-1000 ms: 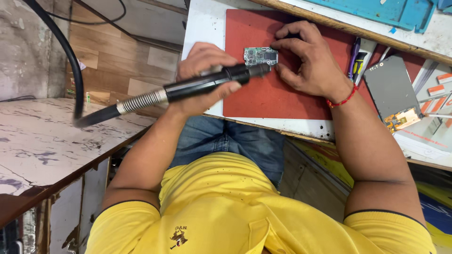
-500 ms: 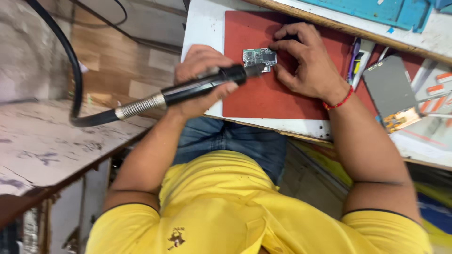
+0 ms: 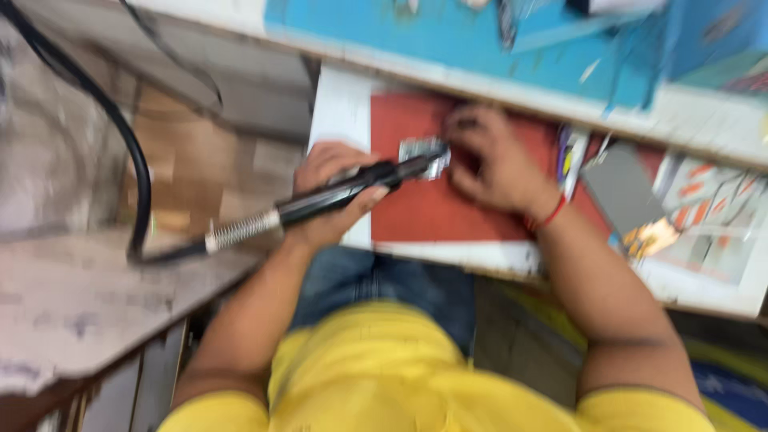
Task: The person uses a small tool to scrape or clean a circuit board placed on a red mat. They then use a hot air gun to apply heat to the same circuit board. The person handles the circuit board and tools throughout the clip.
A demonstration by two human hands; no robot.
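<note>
- Far left, a black hose loops down. My read: a snag there could jerk the tool off target.
- Left hand is clamped round the black handpiece, wrist cocked, forearm angled up from the lap, and the tip is right at the small circuit board.
- The board sits on the red mat on the counter.
- Right hand lies on the mat with its fingers curled against the board's right edge, pinning it. That's close to the tip, so fingers could get hurt.
- Further right lies a grey phone.
</note>
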